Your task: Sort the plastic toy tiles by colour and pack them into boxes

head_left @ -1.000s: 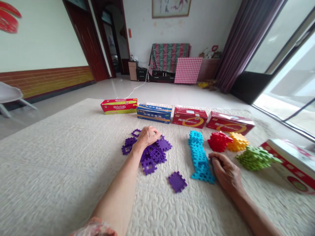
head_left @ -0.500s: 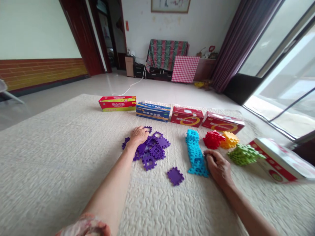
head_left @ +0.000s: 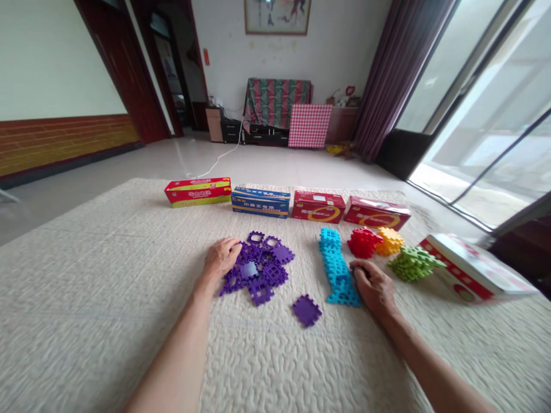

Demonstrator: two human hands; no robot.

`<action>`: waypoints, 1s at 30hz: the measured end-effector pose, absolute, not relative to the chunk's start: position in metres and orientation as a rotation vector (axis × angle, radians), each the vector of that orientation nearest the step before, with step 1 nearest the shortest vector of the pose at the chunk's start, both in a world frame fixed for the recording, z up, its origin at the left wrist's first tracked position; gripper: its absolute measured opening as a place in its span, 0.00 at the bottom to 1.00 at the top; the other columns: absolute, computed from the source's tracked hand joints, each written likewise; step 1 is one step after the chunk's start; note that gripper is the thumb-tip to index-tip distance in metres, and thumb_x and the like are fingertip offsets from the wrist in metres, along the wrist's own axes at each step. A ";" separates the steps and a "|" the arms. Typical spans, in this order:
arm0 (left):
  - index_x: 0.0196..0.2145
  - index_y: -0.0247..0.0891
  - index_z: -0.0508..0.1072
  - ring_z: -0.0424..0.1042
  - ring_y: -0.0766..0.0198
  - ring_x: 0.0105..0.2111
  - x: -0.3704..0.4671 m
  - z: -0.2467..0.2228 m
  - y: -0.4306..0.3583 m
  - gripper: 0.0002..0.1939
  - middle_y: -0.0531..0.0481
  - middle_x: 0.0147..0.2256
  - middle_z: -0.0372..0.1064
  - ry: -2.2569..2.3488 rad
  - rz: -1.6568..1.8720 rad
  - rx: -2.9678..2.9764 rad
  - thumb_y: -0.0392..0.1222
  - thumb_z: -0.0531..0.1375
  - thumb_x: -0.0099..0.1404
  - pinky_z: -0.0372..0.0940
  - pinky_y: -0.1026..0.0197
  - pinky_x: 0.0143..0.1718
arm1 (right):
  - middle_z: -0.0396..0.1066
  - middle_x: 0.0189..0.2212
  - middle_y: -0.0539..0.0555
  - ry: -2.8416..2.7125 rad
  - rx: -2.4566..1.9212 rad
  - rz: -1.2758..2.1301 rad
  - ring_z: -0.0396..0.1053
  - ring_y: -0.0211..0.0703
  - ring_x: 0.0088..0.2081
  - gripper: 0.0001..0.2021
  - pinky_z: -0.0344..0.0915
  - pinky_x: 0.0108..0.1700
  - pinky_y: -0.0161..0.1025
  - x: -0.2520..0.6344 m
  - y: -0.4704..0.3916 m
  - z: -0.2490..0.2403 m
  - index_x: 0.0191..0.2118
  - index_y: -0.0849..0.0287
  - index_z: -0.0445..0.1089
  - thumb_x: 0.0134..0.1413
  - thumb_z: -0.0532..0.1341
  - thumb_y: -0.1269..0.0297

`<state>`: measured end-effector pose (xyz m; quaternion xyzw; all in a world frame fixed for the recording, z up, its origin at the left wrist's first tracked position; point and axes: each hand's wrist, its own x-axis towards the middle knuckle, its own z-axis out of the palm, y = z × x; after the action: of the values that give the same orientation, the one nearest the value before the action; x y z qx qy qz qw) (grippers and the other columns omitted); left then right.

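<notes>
Purple pieces (head_left: 261,291) lie heaped on the quilted mat (head_left: 258,367), our left hand (head_left: 222,256) at their left edge, grip unclear; our right hand (head_left: 373,285) curls beside the blue row (head_left: 336,267), hold unclear.

Framed picture (head_left: 276,16) hangs on pale wall (head_left: 344,49) above patterned cloth (head_left: 279,102) and checked cloth (head_left: 310,126); purple curtain (head_left: 387,80) falls beside window (head_left: 451,120), right. Dark red door (head_left: 124,77) stands left; white cord (head_left: 221,156) trails across floor (head_left: 267,166).
</notes>
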<state>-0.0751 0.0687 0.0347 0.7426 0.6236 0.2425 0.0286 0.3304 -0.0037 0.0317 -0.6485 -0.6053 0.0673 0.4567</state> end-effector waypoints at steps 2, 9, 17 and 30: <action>0.46 0.43 0.76 0.70 0.60 0.52 -0.071 0.032 0.071 0.17 0.48 0.50 0.74 1.897 0.788 2.309 0.45 0.50 0.68 0.62 0.58 0.57 | 0.77 0.31 0.53 -1.486 -1.600 0.182 0.72 0.46 0.33 0.14 0.67 0.41 0.43 0.332 -0.003 0.031 0.33 0.56 0.74 0.48 0.55 0.55; 0.44 0.41 0.76 0.72 0.58 0.50 -0.054 0.032 0.077 0.15 0.45 0.48 0.75 1.833 0.912 2.291 0.44 0.52 0.66 0.64 0.58 0.56 | 0.76 0.31 0.54 -1.428 -1.572 0.310 0.72 0.45 0.32 0.14 0.67 0.36 0.39 0.333 -0.009 0.031 0.34 0.59 0.74 0.51 0.56 0.55; 0.44 0.39 0.76 0.73 0.56 0.48 -0.029 0.038 0.075 0.15 0.45 0.46 0.74 1.673 1.014 2.457 0.43 0.52 0.67 0.65 0.57 0.54 | 0.73 0.32 0.52 -1.485 -1.450 0.069 0.71 0.42 0.34 0.09 0.67 0.39 0.39 0.326 -0.016 0.036 0.36 0.57 0.72 0.56 0.55 0.63; 0.42 0.38 0.78 0.73 0.54 0.46 -0.017 0.029 0.075 0.14 0.43 0.45 0.74 1.552 0.915 2.696 0.42 0.54 0.68 0.67 0.51 0.52 | 0.70 0.46 0.57 -2.495 -1.109 0.385 0.67 0.49 0.47 0.15 0.66 0.51 0.49 0.234 -0.070 0.085 0.48 0.56 0.69 0.53 0.62 0.65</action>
<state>-0.0168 0.0752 0.0292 0.8304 0.4781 0.2817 -0.0504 0.2336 -0.0703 0.0853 -0.3947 -0.8882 0.1372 0.1910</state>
